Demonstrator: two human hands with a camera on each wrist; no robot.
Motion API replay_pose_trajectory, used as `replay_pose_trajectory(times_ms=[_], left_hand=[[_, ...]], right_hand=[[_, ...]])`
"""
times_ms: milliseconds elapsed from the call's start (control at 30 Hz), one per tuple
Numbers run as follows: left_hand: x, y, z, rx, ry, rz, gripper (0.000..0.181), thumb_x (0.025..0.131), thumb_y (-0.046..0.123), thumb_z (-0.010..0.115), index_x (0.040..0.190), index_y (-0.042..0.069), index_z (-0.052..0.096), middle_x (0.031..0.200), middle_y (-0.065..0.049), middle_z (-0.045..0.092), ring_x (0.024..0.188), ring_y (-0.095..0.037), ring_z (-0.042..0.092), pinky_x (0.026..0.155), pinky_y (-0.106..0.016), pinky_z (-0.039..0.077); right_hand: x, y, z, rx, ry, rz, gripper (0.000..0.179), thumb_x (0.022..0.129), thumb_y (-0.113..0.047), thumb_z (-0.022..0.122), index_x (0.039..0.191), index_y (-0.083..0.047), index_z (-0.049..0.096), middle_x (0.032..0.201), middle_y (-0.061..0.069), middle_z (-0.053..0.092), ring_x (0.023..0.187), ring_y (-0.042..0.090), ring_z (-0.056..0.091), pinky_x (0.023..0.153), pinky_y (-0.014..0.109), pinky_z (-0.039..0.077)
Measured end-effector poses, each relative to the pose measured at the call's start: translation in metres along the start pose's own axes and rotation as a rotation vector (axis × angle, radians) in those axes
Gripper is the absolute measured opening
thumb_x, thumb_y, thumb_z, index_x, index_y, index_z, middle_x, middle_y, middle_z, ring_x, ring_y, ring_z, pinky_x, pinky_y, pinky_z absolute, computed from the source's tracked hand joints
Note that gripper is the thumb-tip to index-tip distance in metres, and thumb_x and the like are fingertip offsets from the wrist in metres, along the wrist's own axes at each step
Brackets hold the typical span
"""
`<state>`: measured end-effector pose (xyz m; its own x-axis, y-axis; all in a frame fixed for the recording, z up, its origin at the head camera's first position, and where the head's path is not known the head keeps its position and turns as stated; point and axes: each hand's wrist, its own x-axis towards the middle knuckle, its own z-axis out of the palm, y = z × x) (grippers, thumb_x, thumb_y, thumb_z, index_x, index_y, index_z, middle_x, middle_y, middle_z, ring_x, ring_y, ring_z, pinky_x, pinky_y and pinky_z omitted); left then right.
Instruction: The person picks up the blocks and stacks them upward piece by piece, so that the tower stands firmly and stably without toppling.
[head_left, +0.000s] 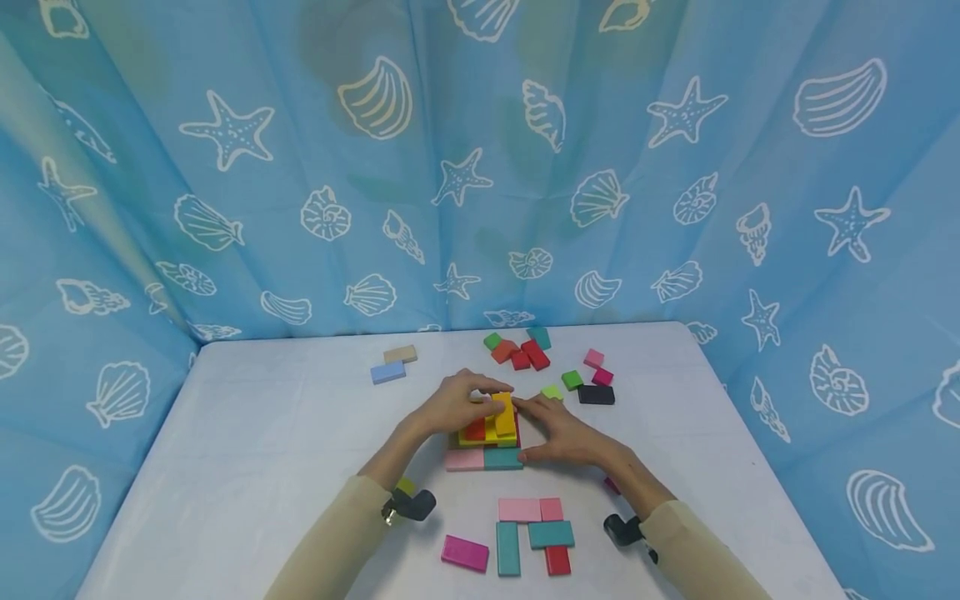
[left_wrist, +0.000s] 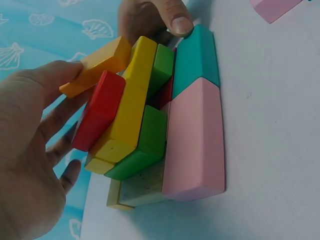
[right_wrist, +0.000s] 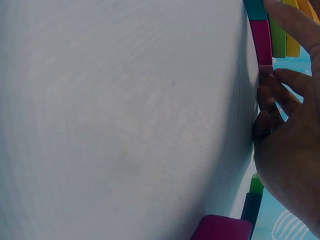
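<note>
A layered stack of wooden blocks stands mid-table. My left hand [head_left: 459, 406] pinches an orange-yellow block [left_wrist: 100, 67] between thumb and fingers over its top. Beside that block is a red block [left_wrist: 102, 110], with a long yellow block [left_wrist: 130, 102] and green blocks [left_wrist: 152, 142] beneath. Along the near side of the base lie a pink block [left_wrist: 195, 145] and a teal block [left_wrist: 197, 60], end to end. My right hand [head_left: 566, 435] rests at the stack's right side, its thumb touching the teal block and its fingers extended. Parts of the stack's far side are hidden.
Nearer the front lie a magenta block [head_left: 465, 553], an upright-lying teal block [head_left: 507, 549], a pink block [head_left: 519, 510] and a red block [head_left: 557, 561]. Behind are a blue block [head_left: 387, 372], a tan block [head_left: 401, 354], a black block [head_left: 596, 395] and several small coloured ones.
</note>
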<state>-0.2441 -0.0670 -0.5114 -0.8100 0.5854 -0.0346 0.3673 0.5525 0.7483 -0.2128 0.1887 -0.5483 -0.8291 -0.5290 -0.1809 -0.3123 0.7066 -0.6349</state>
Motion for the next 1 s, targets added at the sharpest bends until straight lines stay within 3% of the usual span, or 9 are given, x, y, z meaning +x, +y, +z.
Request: replay_pose_trajectory(times_ms=[233, 500, 633, 1000], left_hand=[[-0.002, -0.002, 0.002, 0.018, -0.020, -0.013, 0.039, 0.097, 0.037, 0.066, 0.134, 0.026, 0.067, 0.125, 0.004, 0.066, 0.116, -0.019, 0.052, 0.095, -0.043, 0.049], [-0.011, 0.001, 0.005, 0.120, -0.017, 0.022, 0.063, 0.082, 0.048, 0.080, 0.139, 0.029, 0.062, 0.127, 0.007, 0.063, 0.116, -0.016, 0.053, 0.096, -0.042, 0.048], [-0.015, 0.000, 0.007, 0.146, -0.012, 0.009, 0.065, 0.081, 0.049, 0.080, 0.140, 0.030, 0.060, 0.127, 0.006, 0.062, 0.115, -0.013, 0.051, 0.099, -0.043, 0.045], [-0.019, 0.001, 0.006, 0.094, 0.000, -0.042, 0.066, 0.080, 0.047, 0.082, 0.139, 0.029, 0.060, 0.132, 0.007, 0.060, 0.116, -0.012, 0.053, 0.094, -0.034, 0.051]], right_hand=[[0.001, 0.001, 0.000, -0.007, -0.002, -0.004, 0.099, 0.074, -0.052, 0.084, 0.157, -0.030, 0.035, 0.149, 0.003, 0.044, 0.142, 0.029, 0.035, 0.104, 0.064, 0.041], [0.000, 0.000, 0.000, 0.001, 0.002, -0.002, 0.098, 0.074, -0.050, 0.084, 0.157, -0.031, 0.035, 0.149, 0.003, 0.043, 0.143, 0.031, 0.033, 0.105, 0.065, 0.040], [0.000, 0.000, 0.000, -0.009, 0.006, -0.001, 0.098, 0.074, -0.050, 0.084, 0.157, -0.032, 0.035, 0.147, 0.002, 0.045, 0.142, 0.029, 0.035, 0.105, 0.063, 0.041], [0.001, 0.001, 0.000, 0.009, -0.001, -0.005, 0.098, 0.074, -0.050, 0.084, 0.157, -0.032, 0.035, 0.148, 0.002, 0.044, 0.142, 0.030, 0.033, 0.105, 0.065, 0.040]])
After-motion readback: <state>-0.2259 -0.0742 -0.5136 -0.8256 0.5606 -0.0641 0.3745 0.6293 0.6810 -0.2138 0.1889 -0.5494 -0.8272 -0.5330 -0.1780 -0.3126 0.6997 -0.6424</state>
